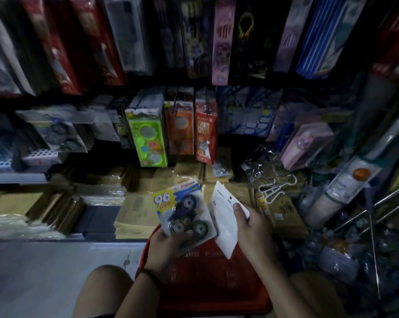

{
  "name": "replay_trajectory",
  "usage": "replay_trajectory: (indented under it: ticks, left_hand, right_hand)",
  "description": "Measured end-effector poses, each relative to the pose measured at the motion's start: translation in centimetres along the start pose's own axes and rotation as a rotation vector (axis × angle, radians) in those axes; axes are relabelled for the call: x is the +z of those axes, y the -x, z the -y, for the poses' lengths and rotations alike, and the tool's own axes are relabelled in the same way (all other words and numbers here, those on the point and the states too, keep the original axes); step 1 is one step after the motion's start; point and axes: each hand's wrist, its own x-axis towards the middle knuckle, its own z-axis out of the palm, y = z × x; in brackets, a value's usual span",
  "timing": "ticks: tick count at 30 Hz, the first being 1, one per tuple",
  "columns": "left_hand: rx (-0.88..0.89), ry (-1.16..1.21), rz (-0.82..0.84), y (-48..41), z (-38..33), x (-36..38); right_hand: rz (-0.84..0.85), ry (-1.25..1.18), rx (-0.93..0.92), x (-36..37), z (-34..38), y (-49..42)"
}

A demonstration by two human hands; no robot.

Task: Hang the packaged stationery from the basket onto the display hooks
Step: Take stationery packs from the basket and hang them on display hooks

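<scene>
Red basket (207,283) at six o'clock. Above it, a blister pack (182,210) with a yellow-and-blue backing, a white "96" and black rolls. At its three o'clock, a white card (223,219) with small dark print. At twelve o'clock hang a lime-green pack (148,138), an orange pack (180,131) and a red pack (205,131). At one o'clock, a blue pack (313,37) with pale stripes. At nine o'clock, brown envelopes (136,212).

I see a stationery shop: beyond my left hand (165,246) and its carded pack (182,210), packaged goods (148,138) hang on hooks (176,101); stacked brown envelopes (134,214) lie just past, a red basket (207,267) beneath.
</scene>
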Motion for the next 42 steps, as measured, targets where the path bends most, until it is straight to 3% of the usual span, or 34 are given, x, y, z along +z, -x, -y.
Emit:
replay_trajectory:
  ticks: [6,12,16,23,29,37,42]
  left_hand:
    - [0.148,-0.183,0.050,1.8,-2.6,3.8]
    - [0.089,0.014,0.371,4.7,-4.1,5.3]
    - [0.183,-0.122,0.240,5.2,-4.6,5.0]
    - [0.228,0.003,0.101,4.9,-9.4,4.7]
    - [0.332,0.034,0.161,4.9,-15.7,4.9]
    - [0.435,0.017,0.340,4.4,-24.7,6.3]
    - [0.487,0.002,0.416,4.3,-30.6,7.2]
  right_hand:
    - [-0.051,0.121,-0.170,-0.1,6.6,0.5]
    - [0.211,0.040,-0.114,1.6,8.9,1.7]
    - [0.302,-0.072,-0.152,1.5,8.8,1.4]
    - [0.418,0.231,-0.455,-2.2,8.8,-0.8]
    - [0.513,0.369,-0.630,-4.7,12.6,-4.3]
    - [0.303,0.426,-0.834,-6.4,21.6,-7.6]
    - [0.274,0.433,-0.975,-7.9,27.4,-10.1]
